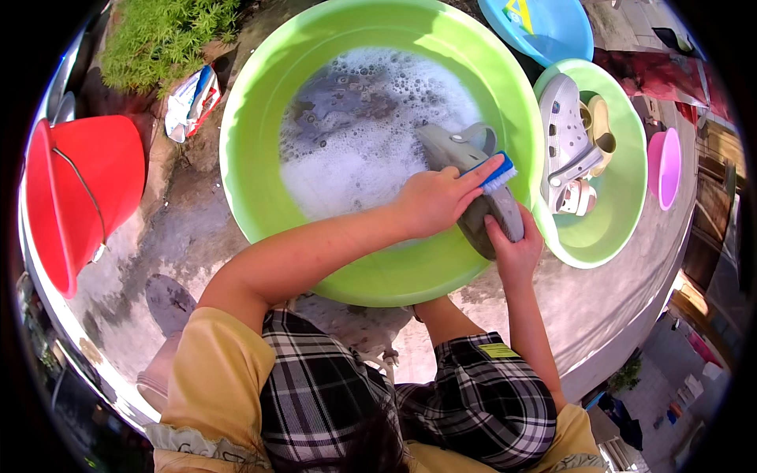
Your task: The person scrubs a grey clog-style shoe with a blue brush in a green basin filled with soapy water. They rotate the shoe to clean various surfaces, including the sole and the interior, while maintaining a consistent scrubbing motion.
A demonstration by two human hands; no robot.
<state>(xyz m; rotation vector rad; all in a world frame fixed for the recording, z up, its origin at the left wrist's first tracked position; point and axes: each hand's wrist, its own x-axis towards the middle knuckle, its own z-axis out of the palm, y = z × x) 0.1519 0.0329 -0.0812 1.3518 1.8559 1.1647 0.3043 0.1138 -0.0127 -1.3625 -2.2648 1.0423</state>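
Note:
My left hand (441, 197) is closed on a small blue scrub brush (497, 175) with white bristles. Its bristles are against the side of a grey clog (473, 225), near the strap. The clog's heel end is gripped by my right hand (516, 244), thumb on the near side and fingers mostly hidden behind. Both hands are over the right part of a large lime-green basin (260, 181), which holds soapy water (347, 169) with white foam. Part of the clog is covered by my left hand.
At right, a pale green basin (607, 240) holds a light grey clog (561, 118), a yellowish clog (601, 130) and other footwear. Behind it stands a blue basin (552, 35); further right, a pink basin (669, 169). A red bucket (102, 181) and a crumpled packet (189, 102) are at left.

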